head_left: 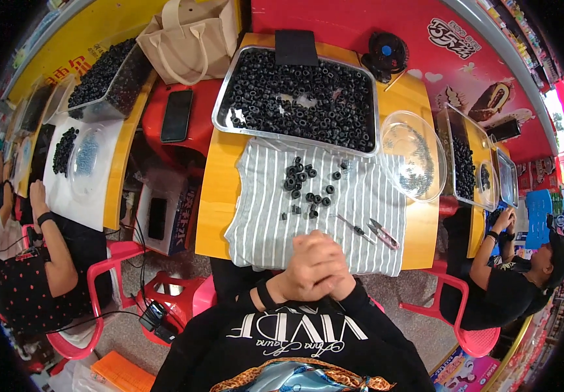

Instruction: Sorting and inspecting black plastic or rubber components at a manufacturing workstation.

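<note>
My hands are clasped together at the near edge of the striped cloth, fingers folded over each other. My left hand (303,269) lies mostly on top, a black band round its wrist. My right hand (343,282) is partly covered by it. No object shows in either hand. Just beyond them, several small black rings (300,179) lie scattered on the grey-and-white striped cloth (262,228). To the right of the rings rest a thin pointed tool (356,228) with a dark grip and a pair of thread snips (384,234).
A metal tray (214,117) heaped with black rings stands at the back, a black square (296,48) over its far rim. Right of it are a clear round dish (443,171) and a black fan (386,53). A phone (177,116) lies on a red stool. People sit at tables on both sides.
</note>
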`<action>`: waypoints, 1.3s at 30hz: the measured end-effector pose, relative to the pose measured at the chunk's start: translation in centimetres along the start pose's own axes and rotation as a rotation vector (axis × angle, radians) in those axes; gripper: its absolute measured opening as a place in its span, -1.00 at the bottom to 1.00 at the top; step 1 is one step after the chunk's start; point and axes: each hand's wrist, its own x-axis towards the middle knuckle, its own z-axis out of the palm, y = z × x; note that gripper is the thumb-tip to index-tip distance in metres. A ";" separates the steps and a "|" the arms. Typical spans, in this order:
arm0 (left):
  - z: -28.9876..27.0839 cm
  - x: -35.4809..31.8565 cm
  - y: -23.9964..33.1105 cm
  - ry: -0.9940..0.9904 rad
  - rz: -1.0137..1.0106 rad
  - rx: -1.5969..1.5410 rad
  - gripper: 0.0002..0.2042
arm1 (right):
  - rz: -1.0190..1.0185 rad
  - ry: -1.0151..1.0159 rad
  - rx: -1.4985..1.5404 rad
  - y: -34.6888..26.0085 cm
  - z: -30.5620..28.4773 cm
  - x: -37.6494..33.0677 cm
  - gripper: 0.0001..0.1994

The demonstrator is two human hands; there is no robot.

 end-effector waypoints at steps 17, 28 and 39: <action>-3.3 -0.4 0.0 0.330 -0.245 0.336 -0.73 | 0.279 0.294 0.184 1.0 -8.6 -4.5 -0.88; -3.3 -1.5 -1.4 0.491 -0.342 0.253 -0.77 | 0.239 0.806 -0.228 5.0 -23.4 -4.5 -0.84; -3.6 -1.7 -1.2 0.405 -0.369 0.231 -0.80 | 0.058 0.191 -0.374 0.0 -7.5 3.7 -0.86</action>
